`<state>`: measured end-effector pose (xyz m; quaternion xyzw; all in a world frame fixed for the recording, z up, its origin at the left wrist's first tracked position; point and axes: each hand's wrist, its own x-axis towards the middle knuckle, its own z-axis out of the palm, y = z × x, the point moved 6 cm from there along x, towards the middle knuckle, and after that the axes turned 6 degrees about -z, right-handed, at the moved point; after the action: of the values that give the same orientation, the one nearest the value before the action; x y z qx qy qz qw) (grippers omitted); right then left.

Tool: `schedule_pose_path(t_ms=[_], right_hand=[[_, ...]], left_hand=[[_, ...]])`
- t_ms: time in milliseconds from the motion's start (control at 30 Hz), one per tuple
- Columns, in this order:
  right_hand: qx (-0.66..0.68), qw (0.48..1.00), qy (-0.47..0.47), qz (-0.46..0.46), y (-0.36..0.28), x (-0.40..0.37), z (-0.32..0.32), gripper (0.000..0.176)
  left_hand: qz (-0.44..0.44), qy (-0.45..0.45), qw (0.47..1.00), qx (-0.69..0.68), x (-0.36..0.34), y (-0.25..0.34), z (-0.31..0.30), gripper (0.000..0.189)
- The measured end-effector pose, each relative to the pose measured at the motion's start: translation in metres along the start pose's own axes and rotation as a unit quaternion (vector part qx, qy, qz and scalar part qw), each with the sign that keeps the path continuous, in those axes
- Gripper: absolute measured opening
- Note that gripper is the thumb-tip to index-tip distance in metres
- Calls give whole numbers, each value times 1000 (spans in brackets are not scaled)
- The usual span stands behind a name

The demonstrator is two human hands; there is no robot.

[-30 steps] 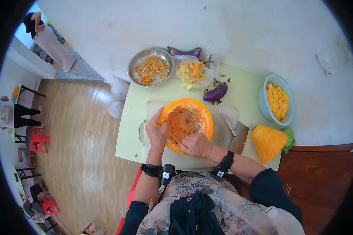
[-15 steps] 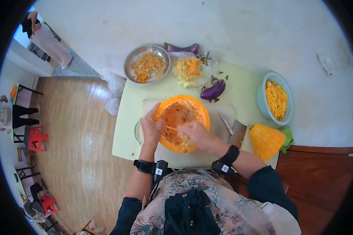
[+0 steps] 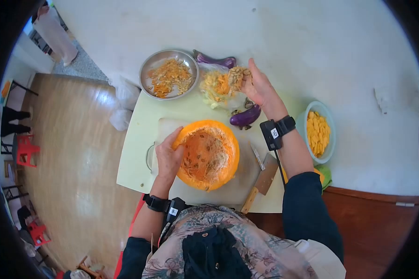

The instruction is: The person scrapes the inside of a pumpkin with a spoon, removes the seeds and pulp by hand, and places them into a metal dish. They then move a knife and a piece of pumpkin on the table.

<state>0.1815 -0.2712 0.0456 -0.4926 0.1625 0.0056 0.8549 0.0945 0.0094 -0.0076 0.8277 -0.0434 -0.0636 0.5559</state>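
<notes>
A hollowed orange pumpkin (image 3: 232, 160), with stringy flesh and some seeds inside, stands on a pale cutting board. My left hand (image 3: 169, 156) grips its left rim, thumb over the edge. Beyond the pumpkin, my right hand (image 3: 260, 86) holds a clump of pumpkin seeds (image 3: 238, 78) over a plastic bag of peelings (image 3: 215, 88). A purple eggplant (image 3: 246, 117) lies just below that hand, and another eggplant (image 3: 215, 60) lies behind the bag. The steel bowl (image 3: 170, 75) at the back left contains seeds and orange pulp.
Right of the board are a small knife (image 3: 257, 156) and a cleaver (image 3: 261, 181) with a wooden handle. A light blue bowl (image 3: 332, 135) holds yellow pumpkin pieces. Green leaves (image 3: 326, 176) show beside my right arm. People stand far left, near red stools (image 3: 27, 150).
My right hand has left the pumpkin's inside and moved up and right to the bag, carrying seeds. My left hand stays on the rim. The view has shifted, and the cleaver's handle now shows.
</notes>
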Motion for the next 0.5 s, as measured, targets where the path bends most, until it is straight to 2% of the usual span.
schedule_pose_path(t_ms=[133,200,233,300,333,400,433,500], right_hand=[[-109,993,8,42,28,41,-41,30],[-216,975,-50,23,41,52,-53,25],[-218,974,-51,29,49,55,-58,25],[-272,961,14,-51,50,61,-70,18],[-273,961,12,-47,55,66,-74,18],[-511,850,68,-109,52,74,-89,24],[-511,850,66,-106,58,79,-96,24],[-568,800,65,-181,58,82,-93,25]], left_hand=[[-9,-6,1000,-24,0,-5,0,47],[30,-4,1000,-8,1,-2,-1,47],[23,-4,1000,-9,0,-3,0,47],[17,-13,1000,-15,1,-4,0,47],[13,-10,1000,-17,1,-3,-1,47],[-14,-35,999,-37,1,-2,0,46],[-18,-34,999,-37,1,-3,0,46],[-5,-31,999,-31,2,-2,-1,46]])
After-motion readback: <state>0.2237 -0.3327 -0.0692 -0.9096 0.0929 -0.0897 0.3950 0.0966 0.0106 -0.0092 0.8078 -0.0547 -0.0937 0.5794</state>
